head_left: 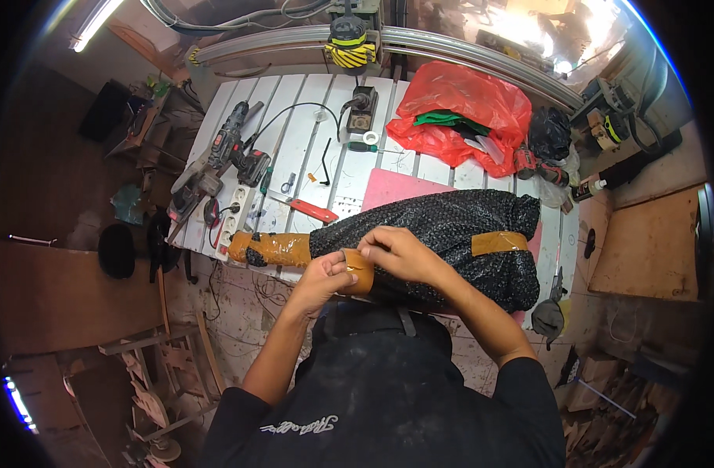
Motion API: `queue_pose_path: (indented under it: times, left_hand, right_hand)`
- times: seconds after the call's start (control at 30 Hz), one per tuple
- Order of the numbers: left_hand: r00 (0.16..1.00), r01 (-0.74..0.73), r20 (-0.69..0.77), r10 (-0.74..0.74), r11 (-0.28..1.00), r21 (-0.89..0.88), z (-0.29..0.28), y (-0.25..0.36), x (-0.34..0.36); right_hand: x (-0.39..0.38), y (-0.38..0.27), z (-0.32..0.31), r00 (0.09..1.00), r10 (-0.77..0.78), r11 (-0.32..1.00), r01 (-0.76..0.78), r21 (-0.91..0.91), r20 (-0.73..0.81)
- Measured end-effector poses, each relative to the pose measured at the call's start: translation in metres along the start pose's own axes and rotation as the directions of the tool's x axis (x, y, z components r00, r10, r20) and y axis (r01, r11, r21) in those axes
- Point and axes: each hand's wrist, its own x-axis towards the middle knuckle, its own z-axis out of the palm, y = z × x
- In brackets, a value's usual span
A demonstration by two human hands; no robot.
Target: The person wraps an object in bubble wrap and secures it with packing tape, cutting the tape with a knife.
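one fisheye view, worn on the person's head, looks steeply down and forward from close above the bubble-wrapped bundle (446, 222); the black t-shirt (396, 382) fills six o'clock, the slatted white workbench (293, 87) lies toward twelve.

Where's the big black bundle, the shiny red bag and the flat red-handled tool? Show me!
Black bundle (454, 222): head view, on its dark wrapping, near the middle.
Red bag (474, 87): head view, on its crinkled plastic.
Red-handled tool (314, 210): head view, on its red handle.
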Motion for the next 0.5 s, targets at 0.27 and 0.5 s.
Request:
queue_pose_path:
  times: [0.27, 0.5]
  left_hand:
    - [0.999, 0.029, 0.034, -0.026, 0.996, -0.082, 0.001, -0.011, 0.018]
    - [0.994, -0.051, 0.095, 0.046, 0.997, 0.057, -0.023, -0.022, 0.059]
  right_hand:
    - [-0.008, 0.018, 0.004, 0.884, -0.467, 0.829, 0.434, -0.353, -0.009]
    - [0.019, 0.041, -0.014, 0.995, -0.057, 0.973, 0.073, -0.217, 0.079]
